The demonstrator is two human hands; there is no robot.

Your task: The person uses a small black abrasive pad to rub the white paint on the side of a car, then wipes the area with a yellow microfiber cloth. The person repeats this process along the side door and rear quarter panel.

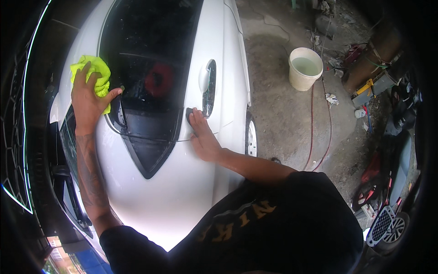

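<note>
My left hand (89, 100) presses a crumpled bright yellow-green cloth (100, 75) against the edge of a white car's roof. Its fingers are curled over the cloth and the thumb reaches toward the dark side window (150, 41). My right hand (204, 137) lies low on the car's white side panel (182, 160), its fingers together over a small dark pad (188, 115) that shows only along one edge. Just beyond those fingertips is the door handle (210, 86). The small pointed rear pane (148, 155) lies between my two arms.
A white bucket (305, 68) of cloudy water stands on the stained concrete floor (273, 114) to the right. Red hoses (313, 132) run past it. Farther right are a rusty cylinder (372, 59), assorted clutter and a motorbike (388, 196). A dark vehicle stands close on the left.
</note>
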